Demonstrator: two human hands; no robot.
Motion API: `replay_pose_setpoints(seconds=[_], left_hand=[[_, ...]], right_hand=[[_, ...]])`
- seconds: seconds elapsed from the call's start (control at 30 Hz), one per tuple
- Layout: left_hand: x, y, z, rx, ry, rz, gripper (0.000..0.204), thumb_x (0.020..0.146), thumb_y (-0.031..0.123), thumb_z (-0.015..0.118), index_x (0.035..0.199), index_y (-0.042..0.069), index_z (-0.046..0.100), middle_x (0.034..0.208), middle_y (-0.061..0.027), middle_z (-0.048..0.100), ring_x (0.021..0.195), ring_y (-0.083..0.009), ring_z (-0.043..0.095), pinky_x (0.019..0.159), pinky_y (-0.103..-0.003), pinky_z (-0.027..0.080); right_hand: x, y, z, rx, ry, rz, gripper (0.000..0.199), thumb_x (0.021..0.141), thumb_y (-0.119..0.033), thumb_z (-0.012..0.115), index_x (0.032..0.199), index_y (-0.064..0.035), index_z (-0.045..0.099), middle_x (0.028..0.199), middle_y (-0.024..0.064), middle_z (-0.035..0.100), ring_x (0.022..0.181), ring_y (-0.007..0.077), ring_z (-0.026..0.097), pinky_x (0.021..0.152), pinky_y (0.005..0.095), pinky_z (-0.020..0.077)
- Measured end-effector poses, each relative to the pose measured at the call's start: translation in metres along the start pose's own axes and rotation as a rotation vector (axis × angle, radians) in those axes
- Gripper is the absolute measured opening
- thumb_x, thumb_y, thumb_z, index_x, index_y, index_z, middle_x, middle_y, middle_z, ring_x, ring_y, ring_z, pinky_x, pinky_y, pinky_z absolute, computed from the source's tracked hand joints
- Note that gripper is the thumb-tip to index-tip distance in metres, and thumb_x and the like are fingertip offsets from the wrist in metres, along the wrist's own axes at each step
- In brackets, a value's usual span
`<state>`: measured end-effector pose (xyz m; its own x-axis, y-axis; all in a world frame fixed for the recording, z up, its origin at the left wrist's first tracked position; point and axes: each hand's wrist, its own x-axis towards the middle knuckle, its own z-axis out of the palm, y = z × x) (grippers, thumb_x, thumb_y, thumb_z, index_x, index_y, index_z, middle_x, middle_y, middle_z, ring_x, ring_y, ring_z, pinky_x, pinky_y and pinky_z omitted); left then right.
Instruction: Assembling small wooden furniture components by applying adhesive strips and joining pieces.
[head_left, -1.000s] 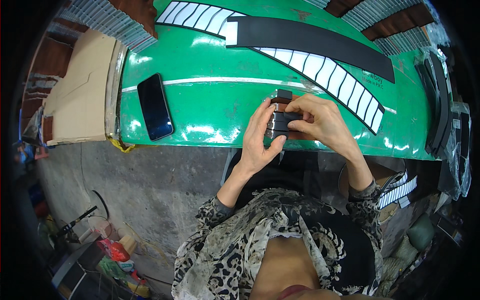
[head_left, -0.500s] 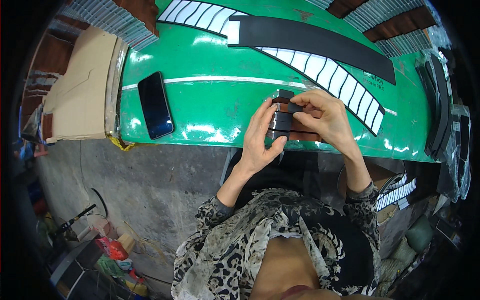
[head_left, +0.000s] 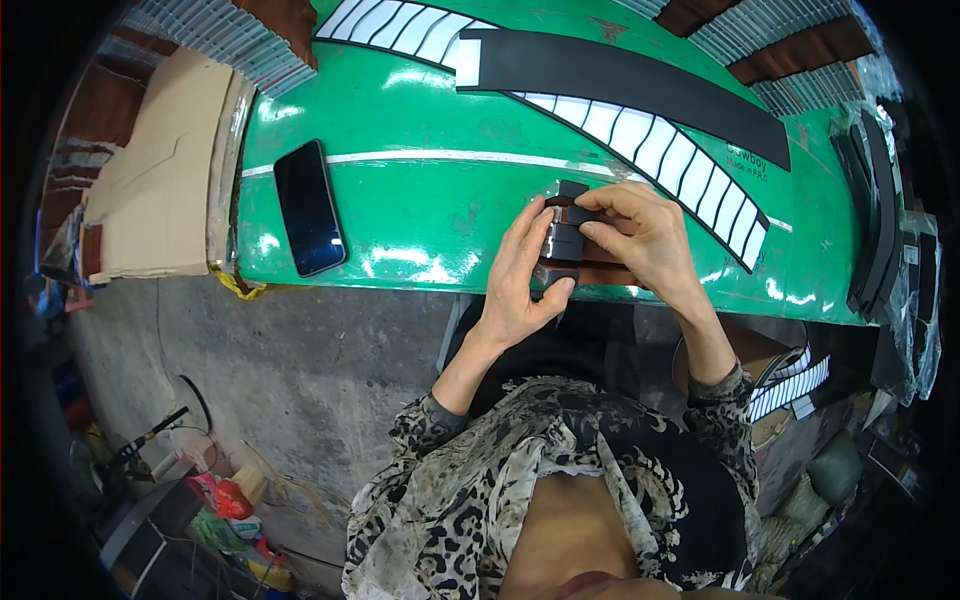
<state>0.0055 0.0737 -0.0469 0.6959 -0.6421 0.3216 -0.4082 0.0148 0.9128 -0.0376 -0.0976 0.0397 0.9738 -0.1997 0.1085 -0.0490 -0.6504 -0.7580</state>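
At the near edge of the green table, my left hand [head_left: 517, 265] is closed round the side of a brown block-like piece [head_left: 608, 274] with shiny edges. Several small black rectangular pads [head_left: 566, 240] lie in a row across its top. My right hand [head_left: 645, 235] pinches one small black pad [head_left: 577, 214] between thumb and fingertips, against the upper part of that row. My left fingers and palm hide the block's left side, and my right hand covers part of its right end.
Beyond my hands, a long black strip [head_left: 640, 85] lies across a white sheet strip with black wavy lines [head_left: 690, 165]. A phone [head_left: 309, 208] and cardboard [head_left: 165, 170] are at left. Ribbed brown-and-grey stacks [head_left: 790, 45] stand at the back; wrapped black strips [head_left: 875, 220] lie at right.
My right hand has shifted slightly left, bringing the small black pad down over the gap in the row on the brown block. My left hand stays in place.
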Motion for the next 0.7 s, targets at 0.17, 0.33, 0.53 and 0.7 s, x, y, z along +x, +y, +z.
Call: replay_pose_setpoints(seconds=[0.17, 0.33, 0.53, 0.7], left_hand=[[0.0016, 0.0005, -0.0018, -0.020, -0.034, -0.021, 0.073, 0.079, 0.034, 0.060, 0.136, -0.002, 0.032, 0.140, -0.0262, 0.029, 0.129, -0.0406, 0.032, 0.104, -0.046, 0.030], [0.0030, -0.0001, -0.0031, 0.003, -0.060, -0.030, 0.076, 0.080, 0.037, 0.059, 0.138, -0.001, 0.028, 0.141, -0.0263, 0.027, 0.129, -0.0411, 0.031, 0.104, -0.046, 0.029], [0.0048, 0.0008, -0.0042, 0.012, -0.088, -0.052, 0.078, 0.078, 0.036, 0.059, 0.139, 0.000, 0.026, 0.142, -0.0260, 0.025, 0.129, -0.0412, 0.030, 0.104, -0.046, 0.029], [0.0042, -0.0001, -0.0037, 0.012, -0.084, -0.054, 0.078, 0.077, 0.036, 0.059, 0.139, 0.000, 0.027, 0.142, -0.0259, 0.025, 0.129, -0.0410, 0.030, 0.104, -0.047, 0.028]], right_hand=[[-0.0003, -0.0017, 0.0013, 0.071, -0.023, 0.103, 0.023, 0.074, -0.001, 0.066, 0.097, -0.0006, 0.065, 0.086, 0.0089, 0.063, 0.072, 0.0178, 0.062, 0.064, 0.0281, 0.0531], [0.0003, 0.0011, 0.0025, 0.076, 0.013, 0.092, 0.022, 0.074, -0.001, 0.065, 0.096, -0.0006, 0.064, 0.088, 0.0093, 0.064, 0.073, 0.0187, 0.063, 0.069, 0.0294, 0.0548], [0.0007, 0.0003, 0.0021, 0.039, 0.021, 0.072, 0.021, 0.073, -0.003, 0.067, 0.094, -0.0014, 0.065, 0.085, 0.0093, 0.065, 0.073, 0.0202, 0.063, 0.065, 0.0294, 0.0536], [0.0021, 0.0047, 0.0021, -0.106, 0.054, -0.081, 0.019, 0.071, -0.004, 0.068, 0.089, -0.0033, 0.067, 0.087, 0.0088, 0.066, 0.075, 0.0241, 0.062, 0.065, 0.0325, 0.0509]])
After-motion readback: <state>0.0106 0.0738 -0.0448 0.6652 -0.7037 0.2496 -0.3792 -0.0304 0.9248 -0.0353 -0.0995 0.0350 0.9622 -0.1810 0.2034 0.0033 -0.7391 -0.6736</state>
